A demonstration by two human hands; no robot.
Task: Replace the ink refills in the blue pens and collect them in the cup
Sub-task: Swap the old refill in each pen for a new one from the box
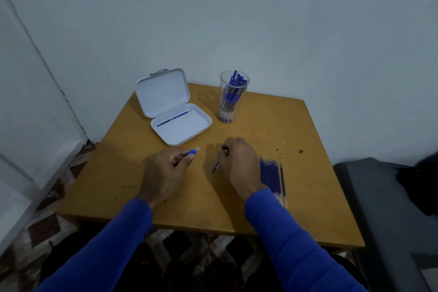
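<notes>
My left hand (166, 170) grips a blue pen barrel (192, 151), whose blue end pokes out past my fingers. My right hand (237, 163) pinches a thin blue ink refill (216, 167) that points down toward the table. A row of several blue refills (271, 176) lies just right of my right hand. At the back stands a clear cup (233, 97) holding several blue pens. An open white case (180, 123) at the back left holds one blue refill (174, 117).
The yellow-brown table (308, 173) stands in a corner against pale walls. A grey seat (384, 208) with a dark object on it lies to the right. Patterned floor shows at the left and below the table's front edge.
</notes>
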